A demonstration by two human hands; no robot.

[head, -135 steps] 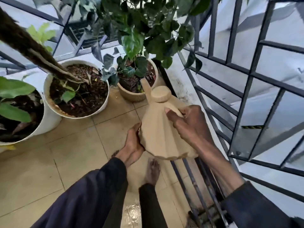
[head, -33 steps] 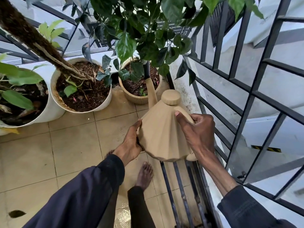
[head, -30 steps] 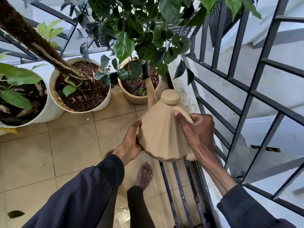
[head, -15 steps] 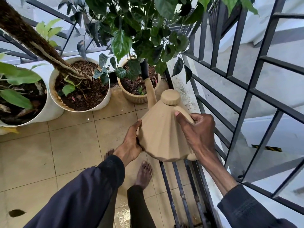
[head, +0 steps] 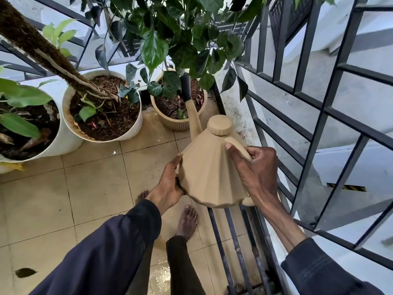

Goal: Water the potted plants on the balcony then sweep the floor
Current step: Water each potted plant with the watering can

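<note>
No text, brand or number can be read anywhere; the only marking is a yellow-and-black hazard stripe (head: pixel 346 187) on a grey surface beyond the railing (head: pixel 338 69).

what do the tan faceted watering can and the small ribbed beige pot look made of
Tan faceted watering can: likely matte plastic; even colour, crisp moulded facets, no glare.
Small ribbed beige pot: plastic or ceramic, unclear; uniform vertical ribs.
</note>
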